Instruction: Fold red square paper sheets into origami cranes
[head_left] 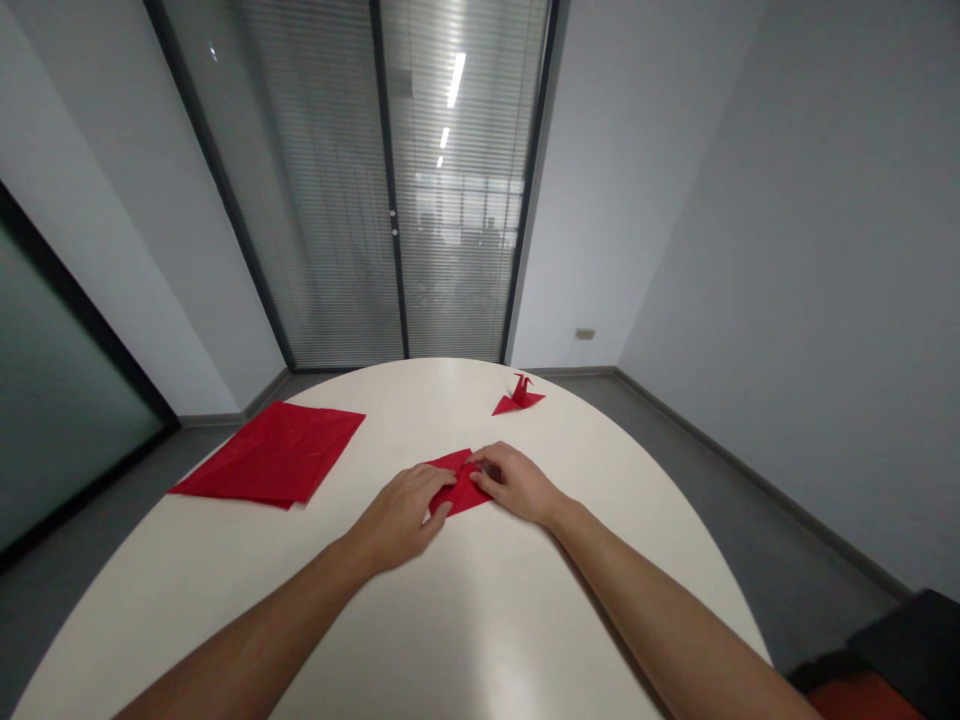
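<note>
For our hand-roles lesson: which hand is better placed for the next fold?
Probably the right hand, curled pinch-like over the folded red paper; the left hand lies flatter across it.

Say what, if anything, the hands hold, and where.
A folded red paper piece: left hand on its left side, right hand at its right side; whether either pinches is unclear.

I have the folded red paper (466, 493) lying low on the bench (465, 620), angular at its edges, between my left grip (405, 508) and right grip (517, 483), whose fingers touch it and partly hide its folds.
</note>
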